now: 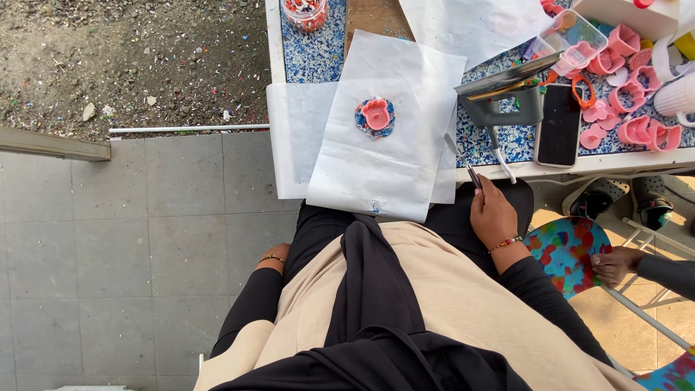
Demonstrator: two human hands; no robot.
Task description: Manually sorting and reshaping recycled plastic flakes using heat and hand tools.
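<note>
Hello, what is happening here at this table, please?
A person sits at a speckled table. The right hand holds a thin tool by the table edge; the left hand rests at the thigh, mostly hidden. On white paper lies a pink cutter on a speckled disc. An iron, a phone and more pink cutters lie to the right.

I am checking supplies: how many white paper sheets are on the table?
3: the top sheet under the pink mould, a lower sheet jutting left, a far sheet. Others may lie hidden.
</note>
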